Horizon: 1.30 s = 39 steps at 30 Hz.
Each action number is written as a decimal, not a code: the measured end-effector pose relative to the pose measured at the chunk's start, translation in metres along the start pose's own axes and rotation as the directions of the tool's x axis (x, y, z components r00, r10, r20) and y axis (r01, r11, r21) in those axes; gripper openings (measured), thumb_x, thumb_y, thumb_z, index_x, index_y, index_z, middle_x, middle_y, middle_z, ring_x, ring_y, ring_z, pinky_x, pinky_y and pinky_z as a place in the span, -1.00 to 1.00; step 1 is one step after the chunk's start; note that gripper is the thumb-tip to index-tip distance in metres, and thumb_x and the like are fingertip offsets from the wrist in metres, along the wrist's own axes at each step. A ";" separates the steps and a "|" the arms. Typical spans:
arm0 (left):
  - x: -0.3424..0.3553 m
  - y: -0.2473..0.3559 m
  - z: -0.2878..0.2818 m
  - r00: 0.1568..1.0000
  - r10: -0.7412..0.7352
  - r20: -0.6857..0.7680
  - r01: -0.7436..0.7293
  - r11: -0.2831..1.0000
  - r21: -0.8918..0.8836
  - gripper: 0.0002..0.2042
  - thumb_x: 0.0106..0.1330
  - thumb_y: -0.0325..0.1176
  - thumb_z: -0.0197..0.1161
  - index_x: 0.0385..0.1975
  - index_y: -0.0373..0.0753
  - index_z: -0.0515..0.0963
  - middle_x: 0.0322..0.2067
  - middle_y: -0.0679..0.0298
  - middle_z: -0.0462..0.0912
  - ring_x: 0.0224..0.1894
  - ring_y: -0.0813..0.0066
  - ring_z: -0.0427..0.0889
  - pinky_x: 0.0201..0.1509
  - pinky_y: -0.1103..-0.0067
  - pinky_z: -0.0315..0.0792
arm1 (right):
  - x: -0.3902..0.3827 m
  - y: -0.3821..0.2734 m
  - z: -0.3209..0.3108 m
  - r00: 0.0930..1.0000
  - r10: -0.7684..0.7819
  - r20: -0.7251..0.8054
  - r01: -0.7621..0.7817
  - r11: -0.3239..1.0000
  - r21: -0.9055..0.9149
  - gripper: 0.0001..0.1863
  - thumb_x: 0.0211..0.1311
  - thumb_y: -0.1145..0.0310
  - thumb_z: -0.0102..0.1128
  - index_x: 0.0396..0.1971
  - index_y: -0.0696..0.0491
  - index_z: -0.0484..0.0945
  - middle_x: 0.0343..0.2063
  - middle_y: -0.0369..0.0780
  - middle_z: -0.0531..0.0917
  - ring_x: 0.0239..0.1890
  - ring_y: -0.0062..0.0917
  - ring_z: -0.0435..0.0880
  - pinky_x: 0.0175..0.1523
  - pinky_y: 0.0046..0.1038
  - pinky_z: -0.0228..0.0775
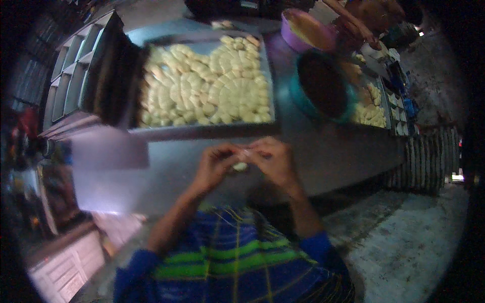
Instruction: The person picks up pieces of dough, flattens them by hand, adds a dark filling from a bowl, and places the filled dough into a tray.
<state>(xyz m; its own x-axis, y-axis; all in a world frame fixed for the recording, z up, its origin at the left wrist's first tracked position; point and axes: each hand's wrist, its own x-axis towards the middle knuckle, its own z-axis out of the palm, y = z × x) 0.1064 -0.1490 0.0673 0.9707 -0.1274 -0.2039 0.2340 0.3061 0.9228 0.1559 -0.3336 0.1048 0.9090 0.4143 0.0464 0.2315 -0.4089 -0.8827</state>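
My left hand [216, 164] and my right hand [275, 157] meet above the near part of the table. Their fingertips pinch together on a small pale piece of dough [240, 166], whose lower part shows beneath the fingers. The rest of it is hidden, and blur hides the exact finger positions. Just beyond my hands lies a large metal tray [202, 132]. Many pale, rounded dough pieces [235, 91] fill most of it, set in curved, touching rows.
Right of the tray stands a teal basin [297, 93] with dark contents, and behind it a purple basin [328, 43]. Stacked compartmented trays [76, 65] rise at the left. More dough pieces [373, 108] lie at the right, near another person's arm [356, 22].
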 end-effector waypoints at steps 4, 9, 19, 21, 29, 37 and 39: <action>-0.005 -0.018 0.008 0.996 -0.080 -0.040 0.078 0.995 -0.066 -0.82 0.31 -0.44 0.31 -0.14 -0.30 0.57 -0.17 0.16 0.69 -0.11 0.43 0.65 -0.08 0.51 0.55 | -0.008 0.025 -0.010 0.977 0.143 0.158 -0.139 0.990 -0.035 -0.86 0.15 0.40 0.41 -0.33 0.13 0.73 -0.25 -0.15 0.73 -0.29 -0.47 0.74 -0.17 -0.49 0.57; -0.004 -0.046 0.016 0.998 -0.067 -0.019 0.060 0.965 -0.256 -0.60 0.36 -0.56 0.16 0.18 -0.22 0.33 -0.19 0.17 0.67 0.02 0.33 0.62 0.01 0.46 0.52 | -0.022 0.057 0.004 0.895 0.400 0.198 -0.422 0.902 0.085 -0.81 0.15 0.44 0.41 -0.24 0.15 0.70 -0.23 -0.19 0.73 -0.26 -0.51 0.73 -0.15 -0.49 0.58; 0.042 -0.038 -0.006 0.996 0.084 -0.036 -0.091 0.882 -0.463 -0.31 0.16 -0.55 0.22 0.35 -0.18 0.19 -0.05 0.14 0.61 0.22 0.26 0.50 0.30 0.31 0.35 | -0.019 0.091 0.013 0.995 -0.057 -0.076 0.041 0.979 -0.199 -0.66 0.14 0.57 0.31 -0.04 0.12 0.64 -0.18 -0.16 0.69 -0.11 -0.34 0.70 -0.02 -0.37 0.56; 0.045 -0.029 -0.026 0.982 0.134 -0.132 -0.180 0.873 -0.452 -0.33 0.15 -0.49 0.26 0.33 -0.19 0.22 -0.01 0.13 0.60 0.21 0.27 0.49 0.34 0.31 0.29 | -0.020 0.109 0.015 0.970 -0.232 -0.068 0.187 0.897 -0.400 -0.66 0.12 0.58 0.31 -0.05 0.11 0.64 -0.16 -0.15 0.67 -0.11 -0.26 0.68 -0.03 -0.32 0.56; 0.005 -0.024 -0.105 0.908 0.121 -0.400 -0.299 0.856 -0.421 -0.51 0.24 -0.47 0.19 0.21 -0.22 0.34 0.00 0.23 0.56 0.12 0.35 0.51 0.30 0.38 0.31 | -0.022 0.119 0.039 0.991 -0.134 -0.008 0.121 0.919 -0.376 -0.79 0.14 0.53 0.29 -0.18 0.14 0.66 -0.14 -0.12 0.61 -0.19 -0.21 0.64 -0.10 -0.26 0.53; -0.001 -0.026 -0.093 0.924 0.126 -0.361 -0.286 0.853 -0.436 -0.60 0.28 -0.48 0.22 0.13 -0.25 0.41 -0.09 0.27 0.58 0.06 0.42 0.54 0.27 0.39 0.35 | 0.094 0.090 0.096 0.988 -0.079 -0.132 -0.020 0.782 -0.623 -0.71 0.14 0.28 0.37 -0.23 0.14 0.60 -0.34 -0.07 0.63 -0.22 -0.17 0.64 -0.14 -0.09 0.47; -0.003 -0.023 -0.094 0.908 0.124 -0.400 -0.296 0.867 -0.401 -0.61 0.28 -0.49 0.22 0.12 -0.26 0.41 -0.10 0.27 0.59 0.04 0.41 0.55 0.26 0.40 0.36 | 0.110 0.089 0.112 0.992 0.020 -0.122 -0.098 0.734 -0.672 -0.65 0.08 0.24 0.41 -0.23 0.16 0.57 -0.36 -0.05 0.64 -0.18 -0.15 0.66 -0.11 -0.05 0.46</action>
<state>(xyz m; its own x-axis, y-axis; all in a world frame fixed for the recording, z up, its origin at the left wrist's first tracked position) 0.1032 -0.0669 0.0164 0.9324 0.3003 -0.2012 -0.0621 0.6815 0.7292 0.2379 -0.2331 -0.0206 0.9490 0.3034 0.0858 0.3142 -0.8868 -0.3388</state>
